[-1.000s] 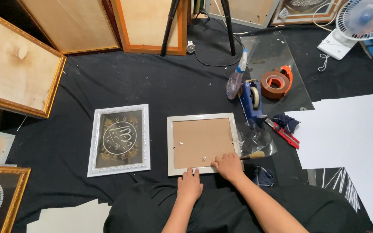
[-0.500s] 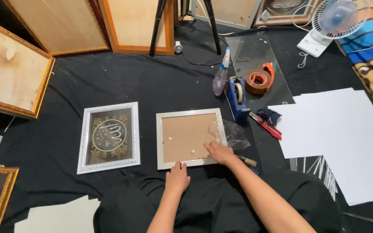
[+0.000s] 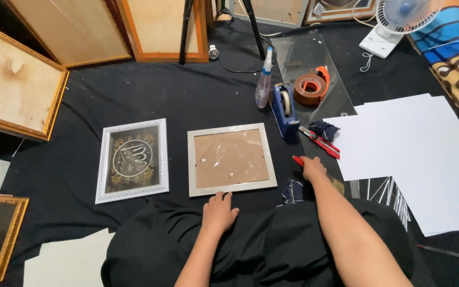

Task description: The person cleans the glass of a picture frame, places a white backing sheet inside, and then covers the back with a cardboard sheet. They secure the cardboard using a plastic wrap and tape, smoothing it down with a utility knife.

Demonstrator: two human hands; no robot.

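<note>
Right grip (image 3: 313,168) apparently on red tool (image 3: 298,160).

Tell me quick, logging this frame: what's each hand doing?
Left hand: open, empty, resting just below the grey frame.
Right hand: on a red tool; grip cannot be told.

A black cloth (image 3: 134,101) covers what seems the floor; frames, white sheets (image 3: 415,154), tape dispenser (image 3: 284,110) lie on it.

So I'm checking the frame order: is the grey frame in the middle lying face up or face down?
Face down: the grey frame shows its brown backing board, while the white frame beside it shows its artwork.
</note>
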